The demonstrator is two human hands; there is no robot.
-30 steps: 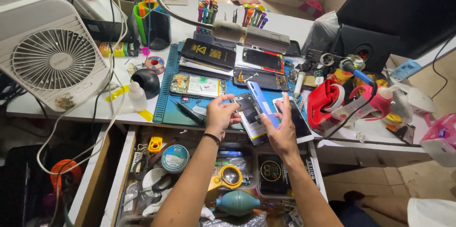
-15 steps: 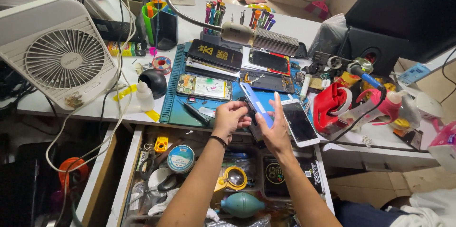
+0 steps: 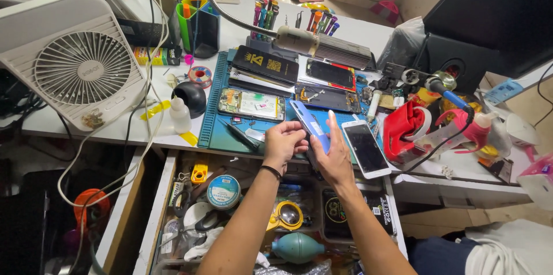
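both hands meet over the near edge of the blue work mat [image 3: 213, 108]. the left hand [image 3: 283, 143] is curled, fingertips pinching the blue phone [image 3: 311, 125], which stands tilted just above that edge. the right hand [image 3: 334, 157] cradles it from behind, fingers straight up. a white phone [image 3: 366, 148] lies face up just right of the mat; an open drawer [image 3: 173, 194] sits below it.
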